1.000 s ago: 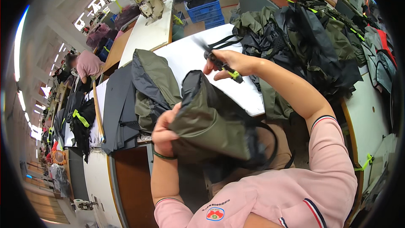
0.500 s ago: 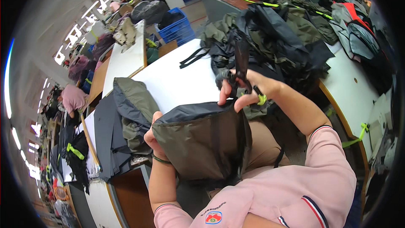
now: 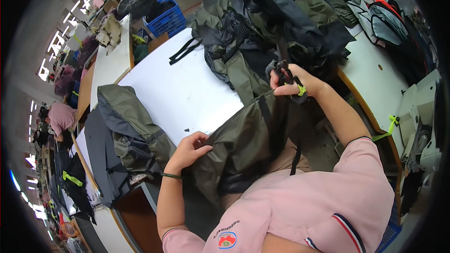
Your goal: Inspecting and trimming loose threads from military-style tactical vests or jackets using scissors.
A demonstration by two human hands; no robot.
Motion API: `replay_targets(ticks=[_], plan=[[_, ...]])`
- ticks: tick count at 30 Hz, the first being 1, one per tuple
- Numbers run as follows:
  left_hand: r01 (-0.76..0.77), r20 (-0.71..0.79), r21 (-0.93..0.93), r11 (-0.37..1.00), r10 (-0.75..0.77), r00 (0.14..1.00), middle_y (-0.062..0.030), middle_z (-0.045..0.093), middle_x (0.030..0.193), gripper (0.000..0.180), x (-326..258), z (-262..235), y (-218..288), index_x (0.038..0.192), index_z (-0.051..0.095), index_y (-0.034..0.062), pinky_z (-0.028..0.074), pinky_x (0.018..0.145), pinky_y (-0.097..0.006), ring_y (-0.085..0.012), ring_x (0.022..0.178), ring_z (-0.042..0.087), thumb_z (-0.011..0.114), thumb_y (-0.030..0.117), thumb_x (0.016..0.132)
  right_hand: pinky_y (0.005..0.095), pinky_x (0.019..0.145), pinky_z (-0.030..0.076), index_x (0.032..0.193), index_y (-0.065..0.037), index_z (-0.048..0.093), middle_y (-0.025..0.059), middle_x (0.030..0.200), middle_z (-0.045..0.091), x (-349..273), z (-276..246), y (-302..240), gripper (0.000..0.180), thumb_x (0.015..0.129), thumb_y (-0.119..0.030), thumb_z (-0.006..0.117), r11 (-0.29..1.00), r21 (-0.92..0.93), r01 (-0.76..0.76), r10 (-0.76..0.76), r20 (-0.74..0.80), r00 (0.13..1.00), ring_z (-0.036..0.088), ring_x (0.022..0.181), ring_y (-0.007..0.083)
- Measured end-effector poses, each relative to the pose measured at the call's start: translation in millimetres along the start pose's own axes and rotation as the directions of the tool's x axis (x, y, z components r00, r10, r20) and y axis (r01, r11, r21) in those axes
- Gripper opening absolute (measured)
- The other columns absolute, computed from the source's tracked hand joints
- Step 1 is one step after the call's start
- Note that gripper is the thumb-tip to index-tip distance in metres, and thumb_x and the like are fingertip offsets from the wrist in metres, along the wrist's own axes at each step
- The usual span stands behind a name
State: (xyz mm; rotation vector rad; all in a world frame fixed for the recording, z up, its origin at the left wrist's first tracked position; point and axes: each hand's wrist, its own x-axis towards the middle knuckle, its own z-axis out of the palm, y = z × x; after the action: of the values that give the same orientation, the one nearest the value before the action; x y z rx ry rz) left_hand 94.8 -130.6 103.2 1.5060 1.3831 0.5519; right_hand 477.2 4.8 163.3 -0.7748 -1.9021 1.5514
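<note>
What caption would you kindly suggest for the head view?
Left hand and right hand hold olive fabric, the right also a dark tool.

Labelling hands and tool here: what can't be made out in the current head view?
All in the head view:
- Dark tool: grip partly covered by the right hand; far end blends into the dark cloth pile.
- Olive fabric: far side hidden by its near face.
- Co-worker, far left: hands too small to tell.
</note>
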Motion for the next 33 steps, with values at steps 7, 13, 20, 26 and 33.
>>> replay_targets(ticks=[7, 13, 20, 26, 33], plan=[[-0.038, 0.002, 0.023, 0.999, 0.038, 0.999, -0.0012, 0.059, 0.077, 0.021, 7.0, 18.5, -22.4, 0.089, 0.061, -0.0008, 0.046, 0.064, -0.026, -0.0083, 0.070, 0.052, 0.074, 0.015, 0.082, 0.0251, 0.070, 0.042, 0.083, -0.007, 0.056, -0.0007, 0.081, 0.058, -27.2, -35.3, 18.0, 0.025, 0.073, -0.015, 0.077, 0.995, -0.081, -0.050, 0.032, -0.211, 0.977, 0.053, 0.076, 0.0085], [-0.155, -0.063, -0.028, 0.987, 0.153, 0.986, -0.0069, 0.063, 0.091, 0.017, -35.4, 13.0, -39.1, 0.085, 0.062, -0.0009, 0.048, 0.080, -0.028, -0.0155, 0.088, 0.059, 0.075, 0.004, 0.076, 0.0294, 0.076, 0.048, 0.085, -0.005, 0.062, 0.0018, 0.085, 0.061, -28.0, -46.5, 50.7, 0.023, 0.078, -0.020, 0.078, 0.936, -0.347, 0.054, -0.115, -0.158, 0.981, 0.058, 0.082, 0.0124], [-0.105, -0.240, -0.697, 0.710, -0.093, 0.966, 0.0071, 0.052, 0.072, 0.008, -60.5, -3.1, 13.9, 0.094, 0.057, 0.0080, 0.028, 0.050, -0.016, -0.0005, 0.053, 0.039, 0.058, 0.001, 0.091, 0.0262, 0.074, 0.047, 0.091, -0.005, 0.055, 0.0007, 0.085, 0.059, -46.7, -42.5, 39.6, 0.022, 0.081, -0.010, 0.074, 0.999, -0.018, -0.045, 0.041, -0.153, 0.987, 0.055, 0.080, 0.0087], [-0.063, -0.219, -0.719, 0.692, -0.140, 0.966, 0.0010, 0.058, 0.089, 0.012, -33.3, -15.3, 8.3, 0.101, 0.059, 0.0045, 0.043, 0.070, -0.021, -0.0090, 0.081, 0.054, 0.058, 0.000, 0.090, 0.0300, 0.074, 0.048, 0.093, -0.003, 0.058, 0.0033, 0.085, 0.062, -34.5, -36.4, 61.4, 0.027, 0.077, -0.016, 0.075, 0.966, -0.234, -0.111, 0.075, -0.159, 0.984, 0.056, 0.080, 0.0121], [0.066, -0.098, -0.586, 0.808, -0.151, 0.984, -0.0059, 0.062, 0.103, 0.030, -28.0, -0.1, -11.9, 0.117, 0.057, -0.0006, 0.047, 0.084, -0.028, -0.0165, 0.094, 0.058, 0.062, 0.002, 0.088, 0.0316, 0.075, 0.048, 0.095, -0.002, 0.059, 0.0073, 0.085, 0.063, -32.9, -27.4, 96.7, 0.029, 0.077, -0.019, 0.074, 0.918, -0.333, -0.216, 0.148, -0.218, 0.965, 0.058, 0.080, 0.0153]])
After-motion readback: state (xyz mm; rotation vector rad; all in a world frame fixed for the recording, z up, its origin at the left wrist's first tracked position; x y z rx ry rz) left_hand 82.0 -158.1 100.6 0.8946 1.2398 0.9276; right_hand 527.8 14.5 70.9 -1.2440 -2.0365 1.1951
